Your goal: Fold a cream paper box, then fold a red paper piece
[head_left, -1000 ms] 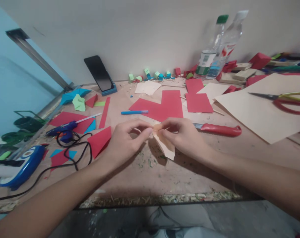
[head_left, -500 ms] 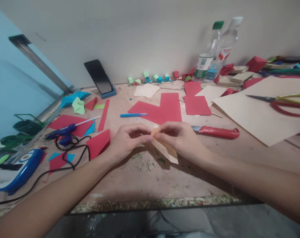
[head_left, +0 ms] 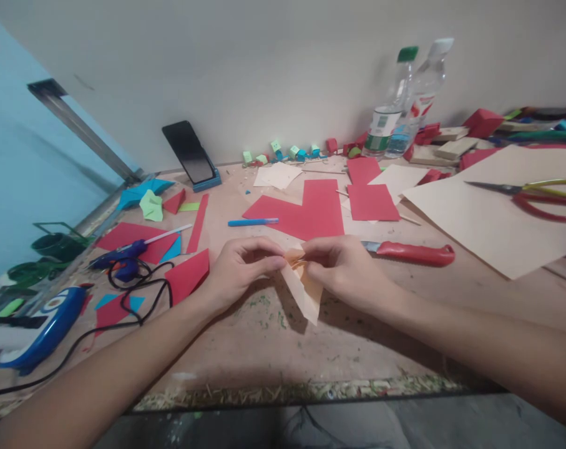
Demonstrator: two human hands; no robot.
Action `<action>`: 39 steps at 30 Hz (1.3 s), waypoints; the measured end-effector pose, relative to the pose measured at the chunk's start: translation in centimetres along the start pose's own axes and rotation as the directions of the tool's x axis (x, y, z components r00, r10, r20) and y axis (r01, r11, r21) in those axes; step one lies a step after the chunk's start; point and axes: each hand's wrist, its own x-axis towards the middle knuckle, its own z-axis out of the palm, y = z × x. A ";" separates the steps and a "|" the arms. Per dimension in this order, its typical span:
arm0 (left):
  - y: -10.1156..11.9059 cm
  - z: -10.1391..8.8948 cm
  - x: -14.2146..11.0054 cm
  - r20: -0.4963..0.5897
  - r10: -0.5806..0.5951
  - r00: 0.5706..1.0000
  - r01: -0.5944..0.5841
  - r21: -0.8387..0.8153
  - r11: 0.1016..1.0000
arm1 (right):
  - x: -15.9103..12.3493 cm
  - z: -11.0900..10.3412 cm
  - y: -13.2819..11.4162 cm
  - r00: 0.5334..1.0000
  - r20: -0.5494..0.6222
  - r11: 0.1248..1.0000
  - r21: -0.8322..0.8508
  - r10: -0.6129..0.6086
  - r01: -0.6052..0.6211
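Observation:
Between both hands is a folded piece of cream paper, its pointed end hanging down toward the table's front edge and its upper folds spread apart. My left hand pinches the paper's left edge between thumb and fingers. On the other side, my right hand grips the right edge, its fingertips partly hidden behind the paper. Just beyond the hands lie a cut red sheet and a blue pen. A knife with a red handle rests to the right of my right hand.
Scissors lie on a large cream sheet at the right. Two plastic bottles stand against the wall. At the left are a blue glue gun with a black cord, paper scraps and a phone on a stand.
The folded paper has opened wider between the hands, and its hanging point has swung left and downward. My right fingers have shifted on its edge. The camera view has tilted slightly.

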 end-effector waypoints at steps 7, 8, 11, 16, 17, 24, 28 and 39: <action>-0.1 0.0 0.0 0.008 -0.017 1.000 0.017 0.004 1.000 | 0.1 0.0 0.1 1.000 -0.023 1.000 -0.030 -0.009 0.008; -0.1 0.1 0.0 0.005 -0.020 1.000 0.020 -0.003 1.000 | 0.1 0.0 0.0 1.000 -0.024 0.999 -0.030 -0.012 0.011; 0.1 0.3 -0.1 0.015 -0.037 0.999 0.037 -0.031 0.999 | 0.1 0.0 0.0 0.999 -0.029 0.999 -0.041 -0.020 0.019; 0.5 0.4 -0.6 0.046 0.008 0.999 -0.010 0.057 0.998 | 0.2 0.1 0.3 0.998 -0.051 0.998 -0.056 -0.024 0.021; 0.7 0.3 -0.7 0.046 0.027 0.999 -0.031 0.092 0.995 | 0.2 0.1 0.4 0.998 -0.058 0.997 -0.068 -0.024 0.020; 1.8 0.6 -2.1 0.121 0.016 0.993 -0.048 0.263 0.964 | -0.5 0.1 0.2 0.992 -0.108 0.973 -0.230 -0.060 0.033; 1.7 1.5 -2.4 0.126 -0.034 0.991 -0.010 0.336 0.942 | -0.8 0.3 0.0 0.992 -0.094 0.939 -0.341 -0.081 0.045; 1.1 1.7 -2.2 0.041 -0.064 0.997 0.037 0.478 0.878 | -1.0 0.7 -0.7 0.997 -0.065 0.924 -0.381 -0.052 0.023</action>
